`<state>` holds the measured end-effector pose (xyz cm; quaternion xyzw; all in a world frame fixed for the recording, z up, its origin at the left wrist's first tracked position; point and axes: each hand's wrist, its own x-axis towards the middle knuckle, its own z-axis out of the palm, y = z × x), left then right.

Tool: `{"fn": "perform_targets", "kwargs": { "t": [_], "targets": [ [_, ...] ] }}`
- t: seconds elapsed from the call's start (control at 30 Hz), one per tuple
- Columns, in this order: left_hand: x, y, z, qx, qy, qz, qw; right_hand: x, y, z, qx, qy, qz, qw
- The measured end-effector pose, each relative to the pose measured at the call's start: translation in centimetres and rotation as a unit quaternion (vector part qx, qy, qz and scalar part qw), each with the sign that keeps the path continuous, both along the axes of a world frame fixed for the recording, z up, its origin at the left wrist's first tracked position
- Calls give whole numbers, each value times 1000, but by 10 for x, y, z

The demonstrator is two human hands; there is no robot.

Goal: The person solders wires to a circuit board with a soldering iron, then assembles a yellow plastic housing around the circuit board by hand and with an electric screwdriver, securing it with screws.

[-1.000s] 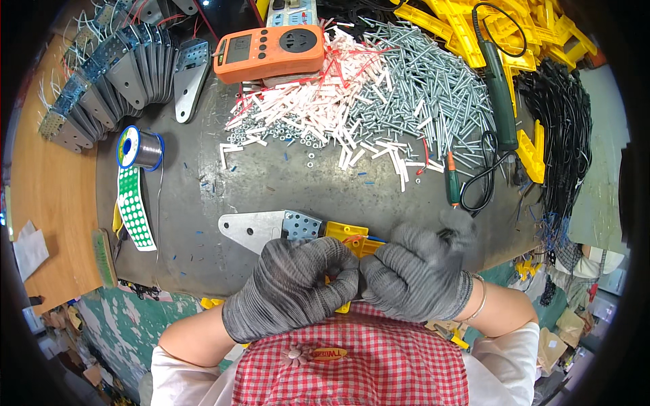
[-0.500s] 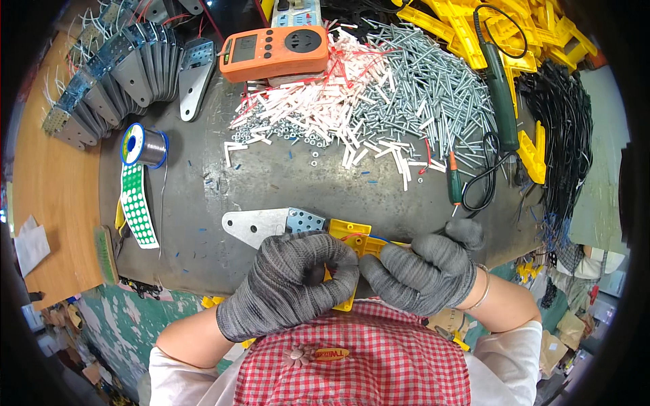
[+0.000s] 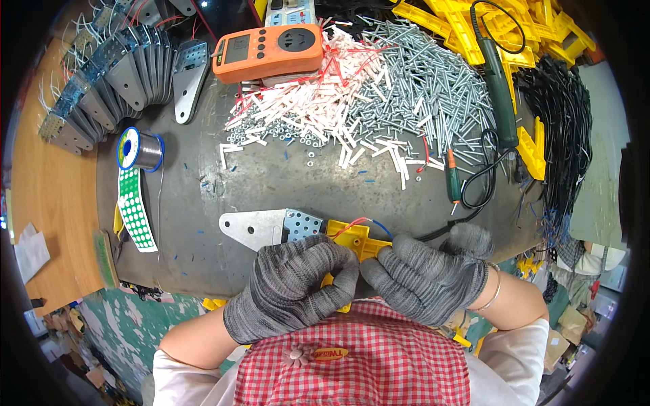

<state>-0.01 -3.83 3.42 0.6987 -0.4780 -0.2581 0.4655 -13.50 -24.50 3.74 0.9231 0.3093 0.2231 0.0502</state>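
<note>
My left hand (image 3: 291,284), in a grey knit glove, is closed, its thumb and forefinger pinched together over a yellow plastic housing (image 3: 351,233). Facing it, my gloved right hand (image 3: 430,274) has curled fingers, with its tips close to the left ones. What either pinch holds is hidden. A thin red wire (image 3: 349,225) arches up from beside the left fingers and meets a blue wire (image 3: 382,227) that runs down to the right hand. Left of the housing, touching it, lies a flat metal bracket (image 3: 254,227) with a perforated end. A black cable (image 3: 467,218) passes behind the right hand.
Across the back lie an orange meter (image 3: 267,54), heaped white sleeves (image 3: 305,101), screws (image 3: 433,81) and yellow housings (image 3: 467,27). A green soldering iron (image 3: 500,101) and screwdriver (image 3: 453,177) lie right. Stacked brackets (image 3: 125,78), a solder spool (image 3: 141,149) and a brush (image 3: 105,259) stand left.
The red and blue wires now bow up higher above the housing. My right hand has shifted slightly right and down; both hands stay closed near each other.
</note>
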Motion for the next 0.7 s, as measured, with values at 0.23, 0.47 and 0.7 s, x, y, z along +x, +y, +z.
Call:
{"fn": "perform_targets", "kwargs": {
  "t": [0.23, 0.47, 0.7],
  "targets": [
    [-10, 8, -7, -11, -316, -65, 946, 16, 20, 7, 233, 147, -174, 945],
    [1, 34, 12, -56, -319, -78, 943, 7, -1, 37, 416, 229, -200, 857],
    [54, 28, -9, 141, -340, -58, 928, 81, -60, 13, 459, 175, -294, 820]
  ]
}}
